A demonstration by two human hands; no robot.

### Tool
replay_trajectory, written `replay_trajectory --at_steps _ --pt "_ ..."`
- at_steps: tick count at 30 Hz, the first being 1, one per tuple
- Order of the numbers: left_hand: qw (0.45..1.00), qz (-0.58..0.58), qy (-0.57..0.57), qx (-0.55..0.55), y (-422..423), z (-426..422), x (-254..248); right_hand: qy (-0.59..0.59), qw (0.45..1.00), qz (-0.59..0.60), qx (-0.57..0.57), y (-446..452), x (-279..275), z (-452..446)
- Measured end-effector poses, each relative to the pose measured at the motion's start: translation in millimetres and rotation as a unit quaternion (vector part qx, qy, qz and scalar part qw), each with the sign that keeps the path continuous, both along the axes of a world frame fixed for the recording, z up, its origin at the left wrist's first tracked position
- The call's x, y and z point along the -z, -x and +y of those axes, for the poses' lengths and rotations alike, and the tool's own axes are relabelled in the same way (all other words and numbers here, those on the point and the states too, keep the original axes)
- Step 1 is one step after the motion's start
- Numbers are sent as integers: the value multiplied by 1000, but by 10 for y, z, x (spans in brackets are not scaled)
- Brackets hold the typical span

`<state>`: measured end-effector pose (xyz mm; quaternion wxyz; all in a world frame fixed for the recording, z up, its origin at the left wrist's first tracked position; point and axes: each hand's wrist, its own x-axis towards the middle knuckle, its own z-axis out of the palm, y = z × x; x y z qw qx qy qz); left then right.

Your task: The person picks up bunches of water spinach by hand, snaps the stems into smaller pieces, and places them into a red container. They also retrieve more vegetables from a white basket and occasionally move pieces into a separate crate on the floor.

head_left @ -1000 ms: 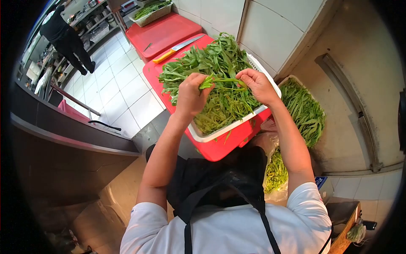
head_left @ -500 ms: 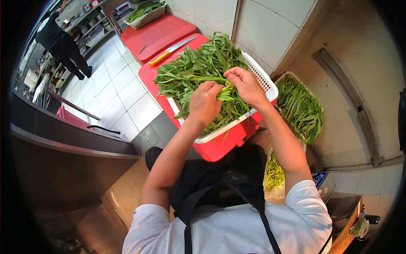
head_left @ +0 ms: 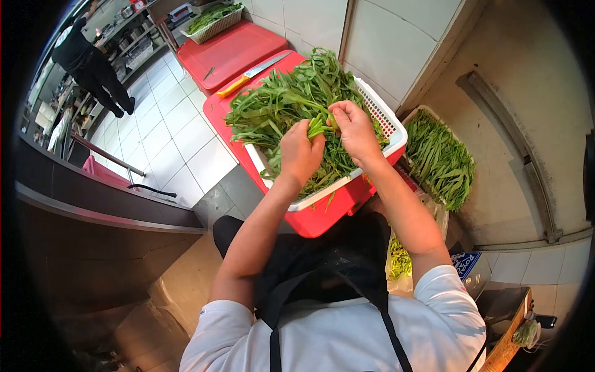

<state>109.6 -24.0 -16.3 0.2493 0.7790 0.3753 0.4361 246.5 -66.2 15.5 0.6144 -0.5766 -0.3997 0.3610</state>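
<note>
Long-leafed greens that look like water spinach (head_left: 279, 102) are heaped in a white perforated basket (head_left: 389, 118). My left hand (head_left: 302, 152) is closed around a small bunch of green stems (head_left: 318, 128), with the cut ends showing above its fingers. Close beside it, my right hand (head_left: 354, 130) pinches a stem of the greens between thumb and fingertips. Both hands are over the near half of the basket. Under the basket lies a red board or lid (head_left: 316, 220). A yellow-handled knife (head_left: 253, 74) rests at its far left edge.
Another red lid (head_left: 232, 53) and a basket of greens (head_left: 214, 23) stand farther back. To the right, a container holds more greens (head_left: 440, 158). By my right elbow is a plastic bag with stem pieces (head_left: 400, 260). Far left, a person (head_left: 93, 65) stands near shelves.
My left hand has turned so that the stem bunch points upward near the right fingers. The right hand has shifted slightly, still pinching. My right forearm has moved a little left.
</note>
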Motion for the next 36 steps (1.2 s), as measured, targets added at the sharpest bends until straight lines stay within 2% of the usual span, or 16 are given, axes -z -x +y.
replay_trajectory --at_steps 6,8,9,10,11,12,13,16,20,26,29,32,33,36 --pt "998 1 -18 -67 38 85 118 -6 998 38 41 64 115 -53" --pt "986 -58 115 -105 198 247 129 -18 998 42 43 -11 30 -141" --pt "978 -85 174 -72 298 356 125 -26 998 43 44 -73 -29 -166" --pt "941 -218 257 -4 304 397 153 -23 998 40 49 -115 -55 -179" --pt "875 -343 335 61 341 408 201 -17 998 39 54 -137 -55 -203" --pt "783 -459 401 124 381 385 134 -11 998 37 58 -148 -50 -213" --pt "754 -469 426 172 435 355 49 -10 997 51 59 -147 -38 -214" --pt "717 -494 451 197 457 279 -29 -8 996 66 57 -132 32 -200" --pt "707 -495 443 241 467 270 -2 -32 997 71 28 -115 109 -194" --pt "766 -445 415 209 477 228 -12 -40 995 92 12 -120 57 -227" --pt "856 -355 313 208 544 306 -41 -59 997 45 -10 -161 20 -263" --pt "946 -240 177 125 545 262 -294 -63 998 17 -3 -104 -83 -291" --pt "959 -218 153 97 527 260 -340 -63 998 1 -7 -101 -74 -286" --pt "988 -128 -81 42 452 212 -505 -66 997 -46 -11 -107 -3 -285"
